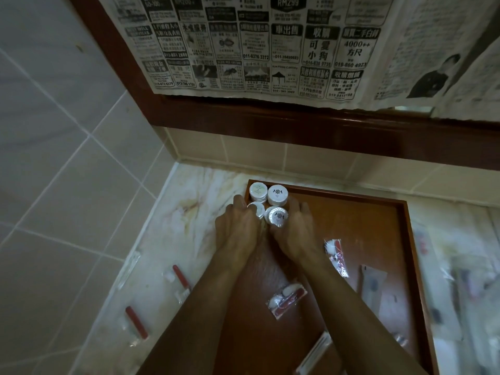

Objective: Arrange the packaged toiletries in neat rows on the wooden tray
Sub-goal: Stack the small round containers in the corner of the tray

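Note:
A wooden tray [365,226] lies on the marble counter. In its far left corner stand round white wrapped soaps in two stacks at the back [258,191] [278,194] and two in front. My left hand [238,226] grips the front left soap stack [257,208]. My right hand [293,228] grips the front right soap stack [277,216]. Clear packets with red and white contents lie on the tray: one [336,255] to the right of my right hand, one [285,297] between my forearms. A flat sachet [372,282] lies further right.
On the counter left of the tray lie two clear packets with red items [180,282] [136,323]. More blurred packets [470,293] lie right of the tray. A white packet [315,353] sits near the tray's front. A newspaper-covered mirror and tiled walls stand behind.

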